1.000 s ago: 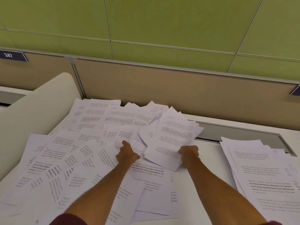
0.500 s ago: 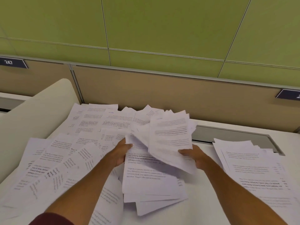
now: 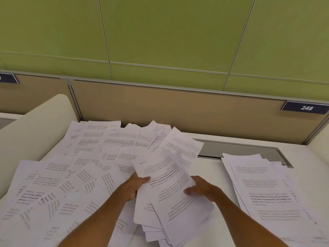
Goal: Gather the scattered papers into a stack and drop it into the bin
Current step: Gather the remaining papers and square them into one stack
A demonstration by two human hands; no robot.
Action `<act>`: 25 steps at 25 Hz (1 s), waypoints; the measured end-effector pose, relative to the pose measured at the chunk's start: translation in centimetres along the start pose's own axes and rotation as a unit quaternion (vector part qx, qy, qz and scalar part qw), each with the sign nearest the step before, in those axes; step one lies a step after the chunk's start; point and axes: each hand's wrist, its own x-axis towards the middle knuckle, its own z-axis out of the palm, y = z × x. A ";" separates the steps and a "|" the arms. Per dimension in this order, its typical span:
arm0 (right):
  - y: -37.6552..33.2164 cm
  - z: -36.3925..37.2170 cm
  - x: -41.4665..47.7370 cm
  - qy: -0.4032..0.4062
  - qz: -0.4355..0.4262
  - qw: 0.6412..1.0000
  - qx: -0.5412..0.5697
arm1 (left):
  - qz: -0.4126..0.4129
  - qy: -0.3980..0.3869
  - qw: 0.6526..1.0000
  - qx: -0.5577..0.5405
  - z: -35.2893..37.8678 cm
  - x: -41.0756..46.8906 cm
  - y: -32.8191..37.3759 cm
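Printed white sheets (image 3: 74, 175) lie scattered and overlapping across the left and middle of the white desk (image 3: 211, 168). A loose bundle of papers (image 3: 170, 198) is lifted off the desk between both hands, its sheets fanned and uneven. My left hand (image 3: 132, 186) grips the bundle's left edge, thumb on top. On the right edge my right hand (image 3: 203, 190) holds it, fingers curled over the top sheet. A separate rough stack of papers (image 3: 267, 189) lies on the desk to the right. No bin is in view.
A tan partition (image 3: 178, 111) with a "248" plate (image 3: 305, 107) closes the back of the desk, under a green wall. A grey cable slot (image 3: 236, 148) runs along the rear. A cream curved divider (image 3: 35, 125) stands on the left.
Both hands pulled the gathered sheets from the middle of the pile toward me and lifted them into one bundle. The camera view shifted a little to the right.
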 end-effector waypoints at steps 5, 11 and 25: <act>-0.2 0.6 0.2 0.094 -0.026 0.995 0.008 | 0.038 -0.002 0.998 0.040 -0.4 -0.1 -0.1; -0.6 -0.9 0.9 0.097 0.008 0.975 0.197 | 0.036 0.014 0.997 0.063 -2.7 -0.1 0.9; -0.9 -7.2 0.6 0.563 -0.080 0.767 0.297 | 0.014 0.037 0.995 0.091 -3.6 2.6 0.0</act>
